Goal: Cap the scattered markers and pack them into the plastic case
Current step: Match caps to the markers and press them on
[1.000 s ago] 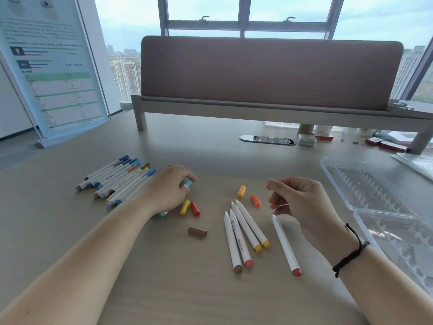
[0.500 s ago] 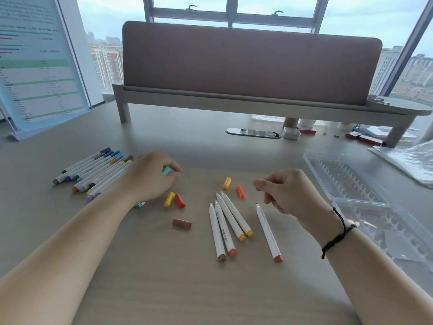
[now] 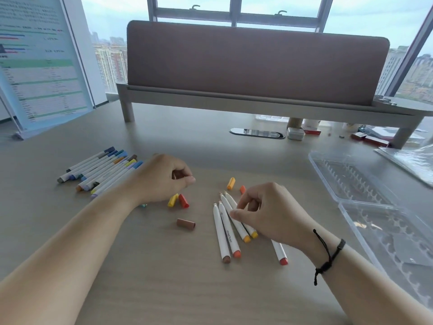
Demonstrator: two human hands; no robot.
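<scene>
Markers (image 3: 230, 227) uncapped, mid-worktop, under the right hand.
Long axes run roughly 11 to 5 o'clock; right hand (image 3: 269, 213) pinches one barrel, while left hand (image 3: 164, 178) curls loosely at 10 o'clock (grip contents unclear), near loose caps (image 3: 178, 201).

Capped markers (image 3: 100, 170) bunched far left; uncapped white markers (image 3: 226, 228) laid centre; loose caps (image 3: 185, 224) scattered between; clear plastic case (image 3: 365, 198) opened right.
</scene>
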